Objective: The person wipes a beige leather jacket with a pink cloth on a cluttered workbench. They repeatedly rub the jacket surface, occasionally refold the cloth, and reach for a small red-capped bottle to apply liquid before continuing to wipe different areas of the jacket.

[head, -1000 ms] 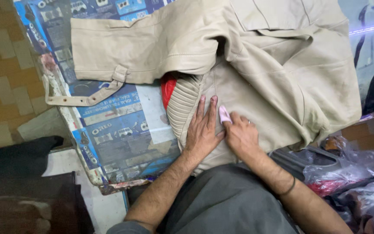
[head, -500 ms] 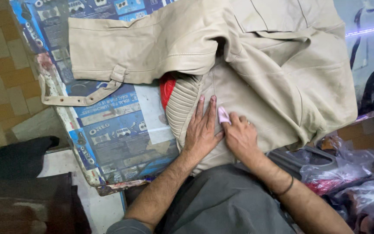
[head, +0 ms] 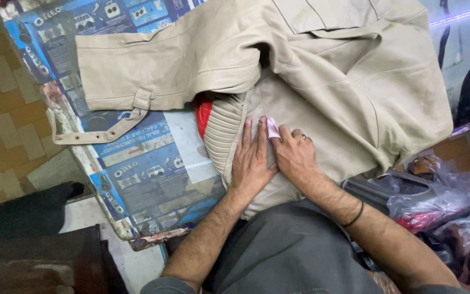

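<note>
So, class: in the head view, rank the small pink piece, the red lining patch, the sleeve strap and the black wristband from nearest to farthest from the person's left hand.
Measured from the left hand:
1. Small pink piece, just right of its fingertips, at the right hand.
2. Red lining patch, up and left, under the jacket.
3. Black wristband and sleeve strap, lower right and far left: too close to call.

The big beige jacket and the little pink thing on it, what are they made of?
The big beige jacket looks like leather or faux leather: smooth, faintly shiny, with stitched seams and soft creases. The small pink piece under the right hand's fingers looks like soft cloth or sponge; it is too small to tell.
</note>
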Available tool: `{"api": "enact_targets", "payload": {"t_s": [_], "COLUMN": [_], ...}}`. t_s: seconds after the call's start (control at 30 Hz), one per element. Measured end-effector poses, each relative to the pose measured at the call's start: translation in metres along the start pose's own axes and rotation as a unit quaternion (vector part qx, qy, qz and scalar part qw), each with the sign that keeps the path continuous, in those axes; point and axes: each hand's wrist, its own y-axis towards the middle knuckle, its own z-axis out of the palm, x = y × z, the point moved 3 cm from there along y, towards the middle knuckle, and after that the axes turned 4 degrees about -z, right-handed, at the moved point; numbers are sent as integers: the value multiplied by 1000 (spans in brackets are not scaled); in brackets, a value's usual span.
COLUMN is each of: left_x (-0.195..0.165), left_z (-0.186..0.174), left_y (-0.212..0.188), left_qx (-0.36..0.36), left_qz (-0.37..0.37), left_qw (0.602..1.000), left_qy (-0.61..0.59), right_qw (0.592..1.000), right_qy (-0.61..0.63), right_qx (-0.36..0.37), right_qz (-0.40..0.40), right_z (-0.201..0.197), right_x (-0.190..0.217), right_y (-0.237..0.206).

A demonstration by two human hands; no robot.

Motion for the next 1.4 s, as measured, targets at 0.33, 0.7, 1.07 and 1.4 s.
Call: {"api": "enact_targets", "payload": {"t_s": [0.33,0.7,1.07,1.4], "left_x": [-5,-8,-8,-12], "left_z": [2,2,6,3], "left_y": [5,7,9,12], "left_qx": [-4,30,36,29], "left_qz": [8,-18,-17,-8], "left_qw": [1000,999,999,1000], "left_qy": [0,-11,-2,-2], "right_qw": [1000,999,999,997], "right_qy": [3,25,23,25], "right_qx": [-7,-2,-7,19], "right_qz": [7,21,47,65], "right_z": [7,-3,6,8], "right_x": [-7,-18,-24,-28], "right_y": [4,15,5,-2]}}
